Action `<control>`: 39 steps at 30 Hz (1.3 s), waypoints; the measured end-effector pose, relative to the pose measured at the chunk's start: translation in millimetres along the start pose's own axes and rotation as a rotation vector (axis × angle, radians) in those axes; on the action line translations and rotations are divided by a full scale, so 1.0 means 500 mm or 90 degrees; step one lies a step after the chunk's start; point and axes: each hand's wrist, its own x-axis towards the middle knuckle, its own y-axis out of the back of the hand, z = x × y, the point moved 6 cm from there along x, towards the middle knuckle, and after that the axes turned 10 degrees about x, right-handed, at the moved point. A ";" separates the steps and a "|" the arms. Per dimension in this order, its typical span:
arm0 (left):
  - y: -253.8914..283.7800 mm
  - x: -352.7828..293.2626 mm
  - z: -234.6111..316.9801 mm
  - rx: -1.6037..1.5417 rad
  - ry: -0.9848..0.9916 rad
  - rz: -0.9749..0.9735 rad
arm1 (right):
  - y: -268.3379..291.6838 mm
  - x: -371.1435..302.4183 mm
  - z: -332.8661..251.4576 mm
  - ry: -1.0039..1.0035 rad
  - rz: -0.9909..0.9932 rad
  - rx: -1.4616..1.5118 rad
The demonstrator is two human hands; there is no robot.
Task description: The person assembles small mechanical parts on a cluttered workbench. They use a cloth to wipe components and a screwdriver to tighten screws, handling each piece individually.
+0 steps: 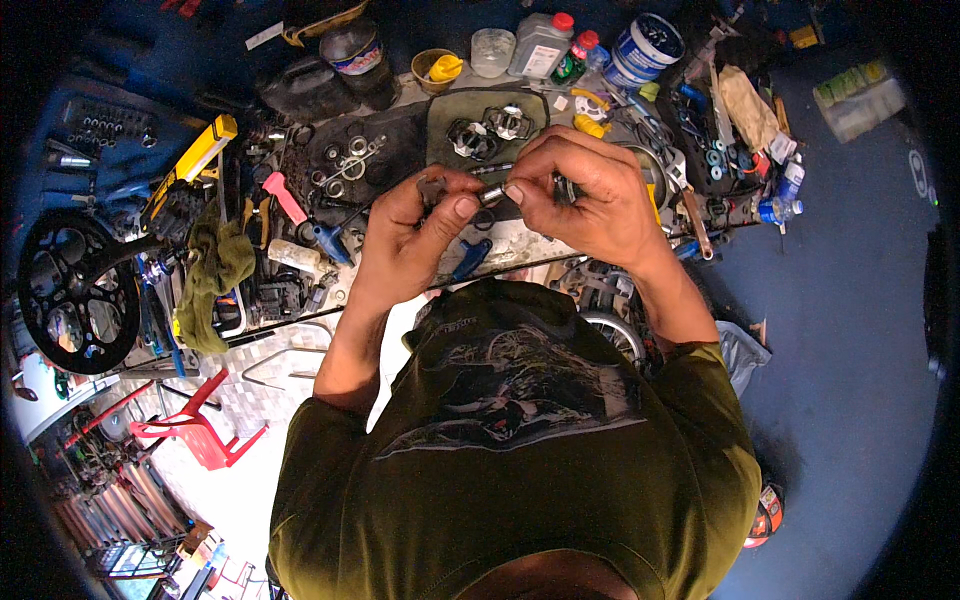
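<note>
My left hand and my right hand meet over the workbench, fingertips pinched on a small shiny metal cylinder. The thumb and forefinger of each hand close on one end of it. Its far side is hidden by my fingers. Just beyond lies a thin metal rod on a dark mat. Two bicycle pedals with silver and black bodies rest on that mat. Below my hands, a blue-handled tool lies at the bench's near edge, and another blue-handled hex key is left of my left wrist.
Metal rings lie left of the mat. A crankset with a black chainring and a green rag occupy the left end. Bottles, a white-and-blue bucket and a yellow-filled bowl line the back. A red chair stands lower left.
</note>
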 end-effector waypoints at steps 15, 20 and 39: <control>-0.027 0.043 -0.068 -0.588 0.120 0.176 | -0.056 -0.053 0.064 -0.174 0.106 0.058; -0.038 0.045 -0.070 -0.547 0.116 0.195 | -0.116 -0.060 0.082 -0.211 0.081 0.001; 0.019 0.021 -0.174 -0.465 0.043 0.233 | -0.175 -0.156 0.272 -0.425 -0.110 0.361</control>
